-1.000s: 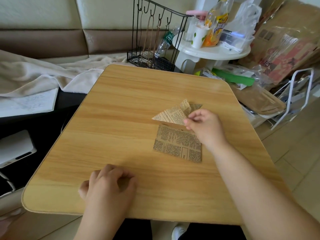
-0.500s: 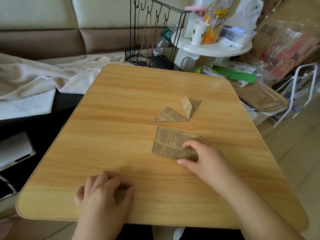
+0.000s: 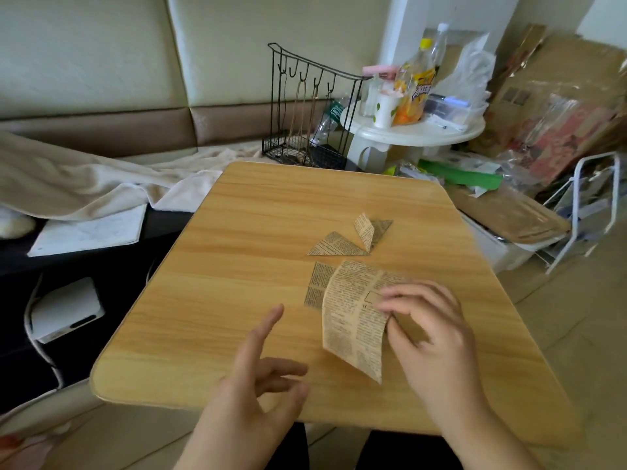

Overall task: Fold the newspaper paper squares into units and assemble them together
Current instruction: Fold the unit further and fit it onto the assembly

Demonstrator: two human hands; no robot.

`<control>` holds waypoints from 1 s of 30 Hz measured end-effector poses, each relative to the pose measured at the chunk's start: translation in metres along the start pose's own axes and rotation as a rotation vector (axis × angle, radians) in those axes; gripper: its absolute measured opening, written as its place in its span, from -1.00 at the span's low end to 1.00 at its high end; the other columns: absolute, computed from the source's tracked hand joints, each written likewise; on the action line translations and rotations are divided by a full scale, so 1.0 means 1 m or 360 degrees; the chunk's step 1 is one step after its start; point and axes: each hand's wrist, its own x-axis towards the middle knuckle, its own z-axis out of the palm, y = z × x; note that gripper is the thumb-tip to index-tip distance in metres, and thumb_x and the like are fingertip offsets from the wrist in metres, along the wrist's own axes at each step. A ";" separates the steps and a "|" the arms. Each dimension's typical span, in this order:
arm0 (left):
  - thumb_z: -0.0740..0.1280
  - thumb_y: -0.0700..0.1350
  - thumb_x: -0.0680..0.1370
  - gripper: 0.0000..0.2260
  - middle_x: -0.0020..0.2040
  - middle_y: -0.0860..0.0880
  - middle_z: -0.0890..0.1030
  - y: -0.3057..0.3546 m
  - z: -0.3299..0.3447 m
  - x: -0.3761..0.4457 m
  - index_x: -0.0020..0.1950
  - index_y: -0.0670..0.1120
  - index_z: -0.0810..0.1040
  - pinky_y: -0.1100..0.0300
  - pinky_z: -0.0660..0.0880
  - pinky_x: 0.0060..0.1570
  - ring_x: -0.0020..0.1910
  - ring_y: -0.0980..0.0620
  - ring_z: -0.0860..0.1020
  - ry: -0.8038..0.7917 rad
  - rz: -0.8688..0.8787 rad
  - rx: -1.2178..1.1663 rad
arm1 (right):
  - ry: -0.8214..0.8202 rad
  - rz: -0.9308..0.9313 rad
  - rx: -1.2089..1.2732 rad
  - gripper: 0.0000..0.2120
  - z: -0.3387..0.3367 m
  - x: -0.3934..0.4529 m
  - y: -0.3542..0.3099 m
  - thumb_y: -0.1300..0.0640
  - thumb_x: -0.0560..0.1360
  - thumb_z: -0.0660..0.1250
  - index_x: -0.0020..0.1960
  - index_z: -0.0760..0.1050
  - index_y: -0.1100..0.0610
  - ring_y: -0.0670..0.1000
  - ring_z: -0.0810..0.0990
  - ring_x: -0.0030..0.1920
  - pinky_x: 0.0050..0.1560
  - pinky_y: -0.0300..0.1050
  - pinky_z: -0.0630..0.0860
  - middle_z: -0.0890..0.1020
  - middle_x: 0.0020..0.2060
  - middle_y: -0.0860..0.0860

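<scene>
The newspaper square (image 3: pixel 353 320) is in the lower middle of the frame, just above the table (image 3: pixel 210 300). The right hand (image 3: pixel 431 337) pinches its right edge and lifts it, so it curls. It looks very thin, light and floppy, and it could tear or crease. I think holding it by an edge or corner is best. Another flat square (image 3: pixel 315 285) lies under it, partly hidden. A folded unit (image 3: pixel 353 239) sits just above, near the middle. The left hand (image 3: pixel 258 385) is at the bottom, fingers loose, holding nothing. The print is too small to read. At the upper right, the orange bottle (image 3: pixel 412 93) has a label I cannot read.
</scene>
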 end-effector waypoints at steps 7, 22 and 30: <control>0.41 -0.27 0.40 -0.32 0.15 0.16 0.50 0.021 0.021 -0.002 0.30 0.38 0.35 0.24 0.52 -0.10 0.06 0.17 0.58 0.0093 -0.0047 -0.0678 | 0.0297 0.0102 0.0468 -0.79 -0.037 -0.035 -0.029 0.20 0.36 0.42 -0.10 0.61 -0.08 0.03 0.53 0.09 0.06 -0.01 0.47 0.49 0.05 -0.03; 0.47 -0.17 0.42 -0.94 -0.17 -0.13 0.69 0.057 0.014 -0.022 -0.23 -0.14 0.65 0.24 0.56 -0.11 -0.13 -0.03 0.65 0.0005 0.0220 -0.0860 | 0.0088 0.0860 0.0928 -0.56 -0.082 -0.047 -0.059 -0.14 0.28 0.37 0.16 0.50 -0.24 -0.20 0.54 -0.27 -0.14 -0.48 0.44 0.53 -0.27 -0.11; 0.45 -0.01 0.34 -0.78 -0.18 -0.13 0.67 0.052 0.014 -0.029 -0.19 -0.15 0.65 0.13 0.53 -0.03 -0.11 -0.12 0.62 -0.0106 0.0312 -0.0665 | -0.0559 0.1279 0.1501 -0.33 -0.086 -0.040 -0.072 -0.26 0.10 0.57 0.18 0.49 -0.27 -0.03 0.45 -0.51 -0.43 -0.25 0.43 0.59 -0.41 0.12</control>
